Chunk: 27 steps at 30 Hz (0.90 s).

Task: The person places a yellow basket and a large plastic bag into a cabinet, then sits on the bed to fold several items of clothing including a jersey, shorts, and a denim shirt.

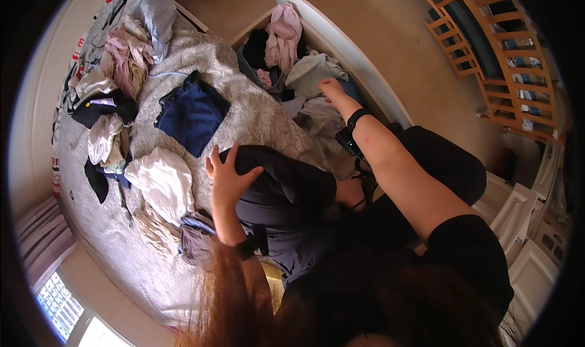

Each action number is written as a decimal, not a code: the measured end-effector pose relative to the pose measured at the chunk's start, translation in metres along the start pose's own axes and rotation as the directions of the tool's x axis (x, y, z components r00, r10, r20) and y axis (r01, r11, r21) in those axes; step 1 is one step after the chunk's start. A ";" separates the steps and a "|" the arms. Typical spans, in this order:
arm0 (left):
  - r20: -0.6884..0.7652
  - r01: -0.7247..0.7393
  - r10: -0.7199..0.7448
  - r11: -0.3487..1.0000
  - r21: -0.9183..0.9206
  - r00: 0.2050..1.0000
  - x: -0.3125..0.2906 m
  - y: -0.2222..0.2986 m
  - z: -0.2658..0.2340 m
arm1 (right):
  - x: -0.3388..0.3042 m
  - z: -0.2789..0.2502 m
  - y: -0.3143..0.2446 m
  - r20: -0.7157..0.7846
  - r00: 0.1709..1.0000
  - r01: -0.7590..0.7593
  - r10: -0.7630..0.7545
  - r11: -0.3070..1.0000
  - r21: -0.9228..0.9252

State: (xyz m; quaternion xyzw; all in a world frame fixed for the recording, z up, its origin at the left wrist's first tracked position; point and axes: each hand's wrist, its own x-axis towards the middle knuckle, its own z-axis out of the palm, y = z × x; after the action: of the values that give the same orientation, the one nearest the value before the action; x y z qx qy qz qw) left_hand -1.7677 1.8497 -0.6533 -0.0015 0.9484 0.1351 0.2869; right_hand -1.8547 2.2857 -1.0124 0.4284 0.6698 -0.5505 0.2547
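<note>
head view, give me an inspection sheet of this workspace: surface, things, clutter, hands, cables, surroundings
surface: bed with a pale patterned cover
things: dark blue garment on the bed near the left hand; open drawer beside the bed, holding a pink garment and other clothes
clutter: heaped clothes along the bed's left side; crumpled white garment
hands: left hand open, fingers spread, seemingly bare; right hand over the drawer, grip unclear
cables: thin pale strip by the dark blue garment, cord or strap unclear
surroundings: slatted wooden furniture upper right; curtain lower left
</note>
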 end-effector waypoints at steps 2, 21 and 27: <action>-0.389 -0.032 0.008 0.998 -0.058 0.921 0.053 0.028 0.027 | 0.055 -0.010 -0.037 -0.111 0.986 0.102 -0.126 0.975 -0.196; -0.513 -0.027 -0.232 0.894 -0.448 0.826 0.138 0.000 0.066 | 0.117 -0.013 0.024 0.218 0.958 0.258 -0.187 0.226 -0.939; -0.589 -0.072 -0.174 0.927 -0.369 0.789 0.061 -0.008 0.055 | -0.087 -0.032 0.017 0.122 0.969 0.217 -0.213 0.506 -0.835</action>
State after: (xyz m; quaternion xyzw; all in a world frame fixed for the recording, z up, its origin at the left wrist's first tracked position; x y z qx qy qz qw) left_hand -1.7878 1.8613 -0.7326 -0.1255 0.9459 0.2968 -0.0378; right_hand -1.7921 2.2913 -0.9424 0.1652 0.8987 -0.1875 0.3603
